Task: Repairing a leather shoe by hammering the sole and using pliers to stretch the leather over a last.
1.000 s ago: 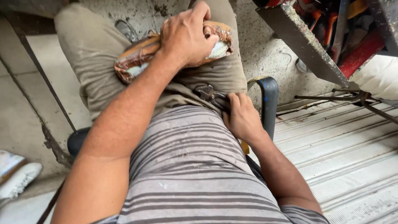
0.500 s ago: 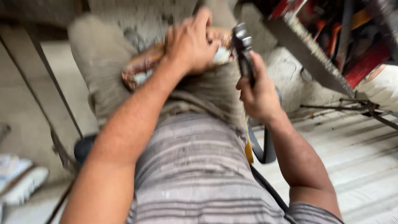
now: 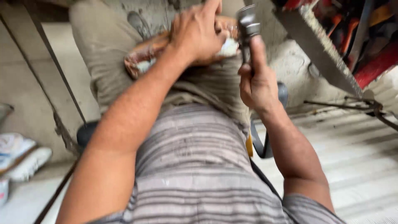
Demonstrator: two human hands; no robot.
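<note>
I see the fingers of the right hand closed around the handle of a metal tool, with the thumb laid straight along the handle; the grey head of the tool points up and stands just beside the object on the lap. The picture is blurred, so I cannot tell exactly what kind of tool it is. The fingers of the left hand are bent and press from above on a brown shoe, which lies across the thigh on the beige trousers. A pale part of the shoe shows near the tool head, at the right end, and another pale part at the left end. Below the hands I see the grey striped shirt of the person, who sits on a dark stool. To the left, on the concrete floor, lies a white sneaker. At the upper right, a metal frame stands with red and orange tools behind it.
</note>
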